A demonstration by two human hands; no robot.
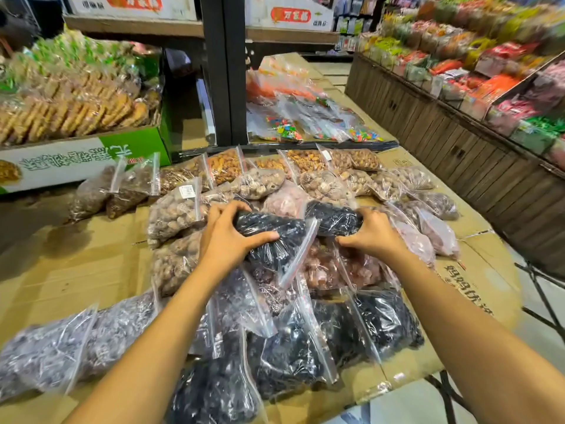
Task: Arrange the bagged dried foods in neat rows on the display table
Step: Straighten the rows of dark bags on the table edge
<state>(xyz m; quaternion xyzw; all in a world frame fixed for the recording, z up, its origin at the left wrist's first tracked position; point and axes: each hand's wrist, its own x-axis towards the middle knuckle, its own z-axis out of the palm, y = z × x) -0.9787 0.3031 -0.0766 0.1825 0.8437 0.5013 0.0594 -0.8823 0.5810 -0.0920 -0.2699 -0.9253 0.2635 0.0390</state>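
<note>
Clear zip bags of dried foods cover a display table topped with flattened cardboard (76, 270). My left hand (232, 231) grips one bag of black dried fruit (275, 240) at its upper end. My right hand (370, 232) grips a second black bag (333, 218) just to the right of it. Both bags lie on top of pink and reddish bags (324, 264) in the middle. Brown nut bags (174, 209) sit to the left and at the back. Several dark bags (290, 356) lie nearest me, with purplish bags (61, 353) at the near left.
A green and white carton of biscuits (82, 160) stands at the left back. A black post (223, 71) rises behind the table, with candy bags (305, 117) beyond it. A wooden snack shelf (458, 123) runs along the right. The table's metal legs (541, 289) show at right.
</note>
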